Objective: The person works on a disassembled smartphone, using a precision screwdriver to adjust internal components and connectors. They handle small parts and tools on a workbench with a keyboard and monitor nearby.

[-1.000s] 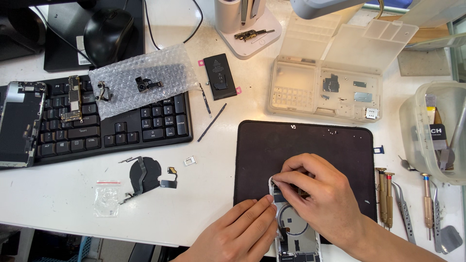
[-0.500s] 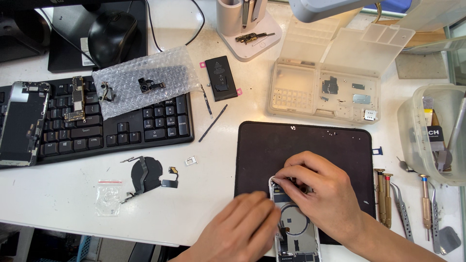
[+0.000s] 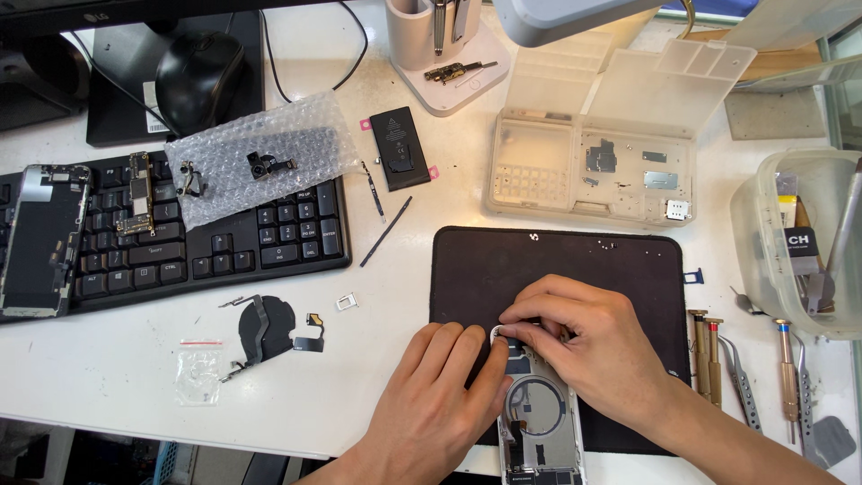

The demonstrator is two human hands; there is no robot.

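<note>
An opened phone housing [image 3: 539,422] with a round coil inside lies on the black work mat [image 3: 575,260] near the table's front edge. My left hand [image 3: 431,404] rests flat against the housing's left side, thumb touching its top corner. My right hand [image 3: 588,346] lies over the housing's top end, fingers curled and pinched there. What the fingertips pinch is hidden. A black phone battery [image 3: 400,148] lies behind the mat. A phone screen [image 3: 40,238] sits on the left end of the keyboard [image 3: 224,242].
Bubble wrap [image 3: 260,153] with small camera parts lies across the keyboard. A black flex coil part [image 3: 269,328] lies left of my hands. A clear parts organiser [image 3: 593,171] stands behind the mat. Screwdrivers and tweezers [image 3: 718,368] lie to the right, beside a plastic tub [image 3: 795,242].
My left hand has slid up along the housing's left side toward its top corner. My right hand stays at the top end, with only slight finger movement.
</note>
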